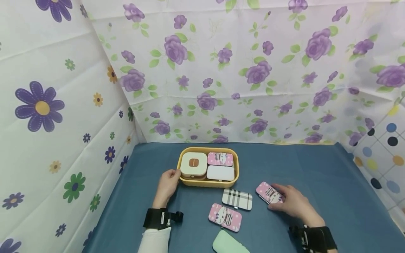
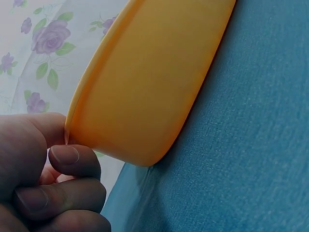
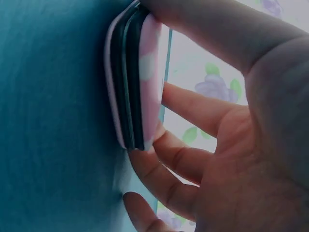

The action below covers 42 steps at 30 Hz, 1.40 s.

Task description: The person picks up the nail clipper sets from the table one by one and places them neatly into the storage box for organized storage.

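A yellow bin point(image 1: 202, 183) stands near the back of the blue cloth. My left hand point(image 1: 167, 184) pinches its left front rim between thumb and curled fingers; the left wrist view shows the bin's smooth side point(image 2: 145, 72) close up. Inside sit a cream square case point(image 1: 194, 163), a pink cartoon case point(image 1: 220, 159) and a white case point(image 1: 220, 173). My right hand point(image 1: 292, 200) holds another pink cartoon case point(image 1: 269, 192) by its right end. In the right wrist view this case point(image 3: 151, 77) shows its dark-edged side seam, with thumb and fingers at its ends.
Between the hands lie a black-and-white plaid case point(image 1: 237, 199) and a pink cartoon case point(image 1: 225, 217). A mint green case point(image 1: 229, 242) is cut off by the bottom edge of the head view. Flowered sheets point(image 1: 221, 70) rise behind and beside the blue cloth point(image 1: 196, 218).
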{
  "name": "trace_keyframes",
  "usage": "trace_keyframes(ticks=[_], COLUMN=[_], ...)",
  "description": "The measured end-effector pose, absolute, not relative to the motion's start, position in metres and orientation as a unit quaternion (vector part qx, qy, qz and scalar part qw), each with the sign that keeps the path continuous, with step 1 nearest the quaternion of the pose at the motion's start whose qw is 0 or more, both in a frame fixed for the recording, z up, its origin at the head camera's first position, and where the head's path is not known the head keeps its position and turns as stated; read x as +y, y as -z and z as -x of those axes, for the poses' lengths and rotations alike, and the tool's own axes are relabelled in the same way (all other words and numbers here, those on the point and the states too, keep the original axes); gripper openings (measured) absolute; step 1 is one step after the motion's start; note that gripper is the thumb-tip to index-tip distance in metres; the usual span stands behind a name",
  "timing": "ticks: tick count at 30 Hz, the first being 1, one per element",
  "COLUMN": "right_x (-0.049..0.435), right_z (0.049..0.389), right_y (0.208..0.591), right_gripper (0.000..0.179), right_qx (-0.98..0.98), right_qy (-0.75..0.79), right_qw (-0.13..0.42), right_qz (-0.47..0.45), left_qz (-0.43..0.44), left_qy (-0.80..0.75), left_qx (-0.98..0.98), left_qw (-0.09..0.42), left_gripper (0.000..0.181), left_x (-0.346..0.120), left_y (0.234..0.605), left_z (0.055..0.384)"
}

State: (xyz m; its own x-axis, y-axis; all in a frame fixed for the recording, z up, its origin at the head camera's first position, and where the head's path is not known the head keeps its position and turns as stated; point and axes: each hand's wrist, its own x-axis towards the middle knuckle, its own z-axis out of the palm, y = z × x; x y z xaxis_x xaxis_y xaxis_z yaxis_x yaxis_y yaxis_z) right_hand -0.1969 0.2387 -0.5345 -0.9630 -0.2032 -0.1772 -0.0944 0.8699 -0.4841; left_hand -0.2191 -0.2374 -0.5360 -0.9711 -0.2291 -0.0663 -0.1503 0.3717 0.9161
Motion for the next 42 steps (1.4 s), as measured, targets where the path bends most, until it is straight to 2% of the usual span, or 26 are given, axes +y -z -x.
trace_keyframes(ticks=[11, 18, 32, 42], right_x=[0.246, 0.246, 0.246, 0.244], right_z=[0.202, 0.198, 0.200, 0.200], right_y=[0.538, 0.541, 0.548, 0.542], right_gripper=[0.091, 0.097, 0.092, 0.090], right_qx=[0.957, 0.957, 0.956, 0.959], right_qy=[0.259, 0.255, 0.261, 0.248], right_qw=[0.101, 0.110, 0.095, 0.096], right_qz=[0.079, 0.081, 0.090, 0.103], left_qz=[-0.111, -0.117, -0.120, -0.116], left_qy=[0.561, 0.555, 0.552, 0.548], left_qx=[-0.819, -0.823, -0.824, -0.827], left_qw=[0.048, 0.035, 0.041, 0.041], left_gripper=[0.040, 0.039, 0.038, 0.038], left_x=[-0.234, -0.235, -0.237, -0.237], left_y=[0.537, 0.538, 0.534, 0.535], left_z=[0.222, 0.218, 0.218, 0.222])
